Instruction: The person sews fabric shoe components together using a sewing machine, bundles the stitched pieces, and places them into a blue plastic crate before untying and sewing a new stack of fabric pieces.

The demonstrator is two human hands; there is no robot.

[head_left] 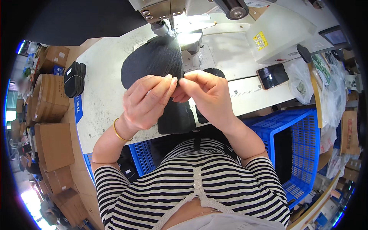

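A thick black fabric piece [151, 61] with a rounded outline lies on the pale worktable [97, 103], its far end beneath the presser area of a sewing machine [165, 9]. My left hand [145, 101] and my right hand [209, 94] meet at its near right edge, each pinching the cloth between thumb and fingertips. The exact spot between the fingertips is small and partly covered. Below my hands, another dark fabric part [176, 120] hangs toward the table's near edge; whether it joins the upper piece I cannot tell. The machine's lamp lights the far end brightly.
A tied bundle of black pieces [75, 80] sits at the table's left edge. To the right lie a phone [273, 76] and a clear plastic bag [299, 86]. A blue crate [306, 153] stands below right. Cardboard boxes [53, 145] line the left side.
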